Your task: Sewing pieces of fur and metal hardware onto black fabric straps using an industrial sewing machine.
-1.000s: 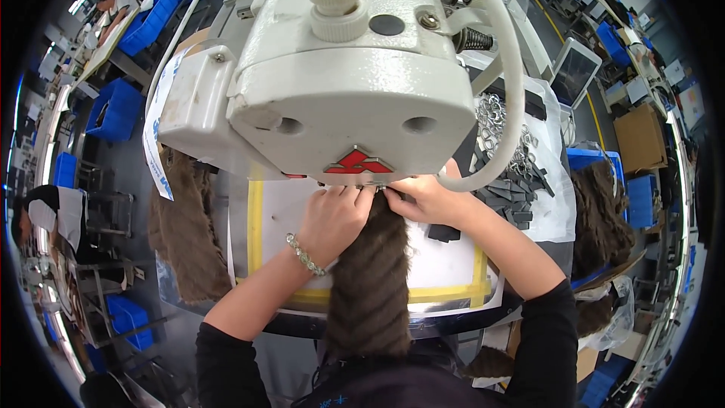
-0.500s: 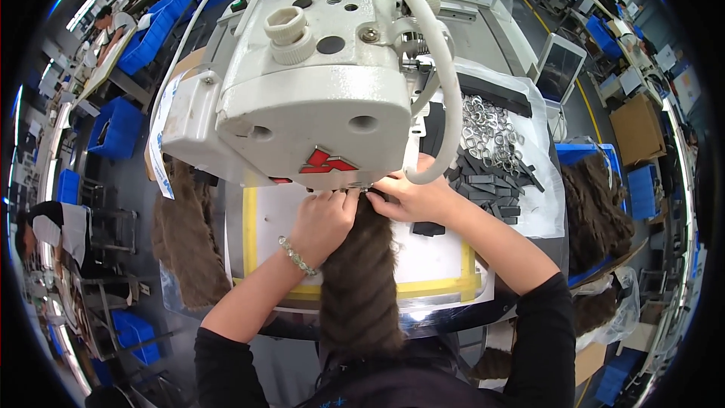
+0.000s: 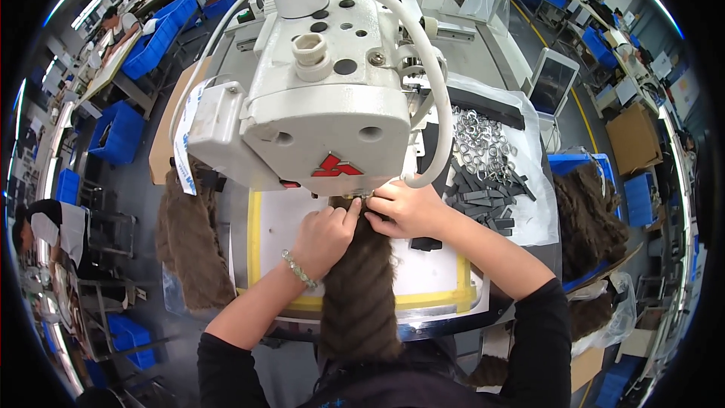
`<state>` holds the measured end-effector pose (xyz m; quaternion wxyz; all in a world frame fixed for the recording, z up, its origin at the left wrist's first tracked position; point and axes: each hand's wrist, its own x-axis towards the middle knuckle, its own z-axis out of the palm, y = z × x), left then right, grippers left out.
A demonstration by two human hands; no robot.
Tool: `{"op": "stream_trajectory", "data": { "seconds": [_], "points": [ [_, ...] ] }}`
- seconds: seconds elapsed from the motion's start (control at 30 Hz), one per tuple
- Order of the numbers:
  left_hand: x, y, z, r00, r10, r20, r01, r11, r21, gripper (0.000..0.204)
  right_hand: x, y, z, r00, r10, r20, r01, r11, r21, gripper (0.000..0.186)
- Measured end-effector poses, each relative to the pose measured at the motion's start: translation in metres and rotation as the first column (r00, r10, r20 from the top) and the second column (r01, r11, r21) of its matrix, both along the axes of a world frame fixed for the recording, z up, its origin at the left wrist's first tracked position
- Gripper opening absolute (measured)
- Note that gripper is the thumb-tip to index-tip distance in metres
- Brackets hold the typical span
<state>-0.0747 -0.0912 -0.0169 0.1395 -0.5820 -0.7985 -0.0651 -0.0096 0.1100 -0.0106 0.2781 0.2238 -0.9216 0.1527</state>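
A long brown fur strip point(image 3: 361, 295) runs from under the head of a white sewing machine point(image 3: 328, 117) toward my body and hangs over the table's near edge. My left hand point(image 3: 325, 236), with a beaded bracelet at the wrist, lies at the strip's far end, fingers curled and the index fingertip pressed on it. Against the same end, my right hand point(image 3: 408, 208) is closed in a pinch. A small metallic glint shows between the two hands, but what the right fingers hold is too small to make out. The needle area is hidden by the machine head.
Right of the machine, metal rings point(image 3: 483, 140) and short black strips point(image 3: 483, 200) lie on white sheeting. More fur pieces point(image 3: 192, 238) rest at the left, and others fill a blue bin point(image 3: 604, 162) at the right. Yellow tape point(image 3: 423, 299) borders the white work plate.
My view has shifted slightly, so the machine appears smaller and more of the fur's far end shows. Both hands stay at that end, with the left index finger now straighter.
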Motion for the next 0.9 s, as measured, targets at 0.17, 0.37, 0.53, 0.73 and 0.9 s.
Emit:
{"op": "stream_trajectory", "data": {
  "seconds": [0.17,0.37,0.53,0.73,0.9],
  "points": [
    [-0.002,-0.008,0.003,0.996,0.042,0.073,-0.045,0.998,0.035,0.041,0.021,-0.016,0.028,0.985,-0.114,0.131,0.113,0.994,0.016,0.011],
    [0.006,-0.055,0.034,0.29,-0.074,0.954,-0.284,0.946,0.159,0.059,0.098,-0.03,0.051,0.658,0.321,0.682,0.407,0.61,-0.68,0.038],
    [0.042,-0.075,0.042,-0.386,-0.113,0.915,-0.413,0.909,-0.063,0.089,0.135,-0.049,0.042,0.399,0.82,0.411,0.776,-0.062,-0.628,0.065],
    [0.08,-0.09,0.016,-0.187,0.045,0.981,0.286,0.958,0.01,0.085,0.149,-0.067,0.023,0.388,0.802,0.453,0.787,-0.033,-0.617,0.064],
    [0.092,-0.084,0.04,-0.3,0.0,0.954,0.026,1.0,0.008,0.084,0.148,-0.09,0.031,0.656,0.542,0.525,0.62,0.011,-0.785,0.057]
  ]
}}
